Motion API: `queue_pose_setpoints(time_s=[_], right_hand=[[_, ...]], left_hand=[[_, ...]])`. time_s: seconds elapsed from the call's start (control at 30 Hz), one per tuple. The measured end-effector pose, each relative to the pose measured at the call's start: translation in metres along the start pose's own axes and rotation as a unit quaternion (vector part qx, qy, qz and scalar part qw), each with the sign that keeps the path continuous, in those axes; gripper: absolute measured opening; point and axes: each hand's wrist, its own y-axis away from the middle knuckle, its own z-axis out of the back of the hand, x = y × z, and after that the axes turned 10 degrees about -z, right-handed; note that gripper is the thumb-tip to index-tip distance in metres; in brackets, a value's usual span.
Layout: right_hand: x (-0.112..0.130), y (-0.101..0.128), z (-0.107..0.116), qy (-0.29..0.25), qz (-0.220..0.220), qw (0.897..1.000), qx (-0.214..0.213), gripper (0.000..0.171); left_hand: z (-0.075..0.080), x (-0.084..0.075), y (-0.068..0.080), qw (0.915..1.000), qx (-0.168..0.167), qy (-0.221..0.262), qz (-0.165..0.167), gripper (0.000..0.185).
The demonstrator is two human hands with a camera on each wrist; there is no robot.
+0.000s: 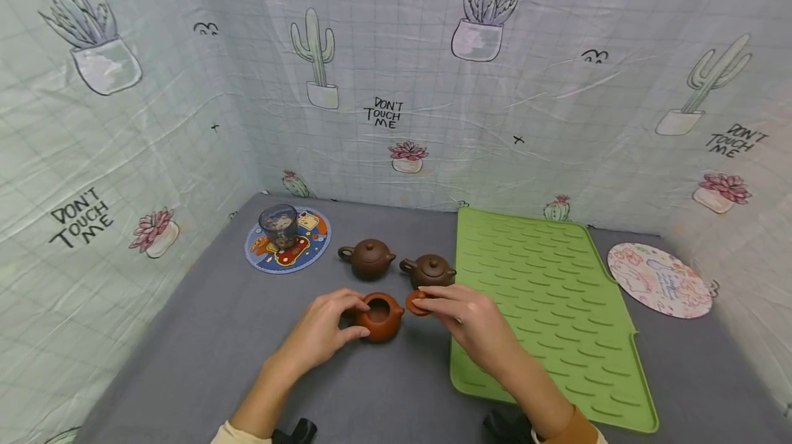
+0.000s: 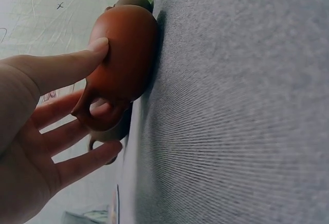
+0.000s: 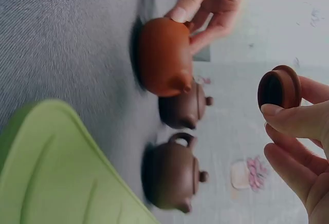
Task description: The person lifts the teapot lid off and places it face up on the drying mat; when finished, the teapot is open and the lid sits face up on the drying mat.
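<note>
Here, left hand (image 1: 322, 330) fingers curl around the open orange teapot (image 1: 379, 317) on the grey bench (image 1: 204, 334) | right hand (image 1: 470, 320) pinches its lid (image 1: 416, 302) just beside, lifted clear of the pot | behind: two brown lidded teapots (image 1: 368, 258), green mat (image 1: 544, 306) at right

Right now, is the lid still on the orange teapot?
No, the right hand pinches the lid beside the open orange teapot.

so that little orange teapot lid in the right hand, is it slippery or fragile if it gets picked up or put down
The lid looks like hard, matt clay, so probably stiff and not very slippery. It is small and thin-rimmed, pinched only by the right hand fingertips, so likely light but chippable. Being round, it may roll if set on edge.
</note>
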Motion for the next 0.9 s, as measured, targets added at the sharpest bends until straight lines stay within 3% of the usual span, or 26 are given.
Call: queue_pose_setpoints(time_s=[0.47, 0.9], right_hand=[[-0.013, 0.035, 0.04, 0.029, -0.037, 0.997, -0.058, 0.054], [-0.026, 0.06, 0.043, 0.025, -0.094, 0.995, -0.04, 0.049]], left_hand=[[0.005, -0.002, -0.002, 0.9992, 0.02, -0.016, 0.032, 0.029], [0.005, -0.003, -0.005, 0.9978, 0.028, -0.029, 0.052, 0.029]])
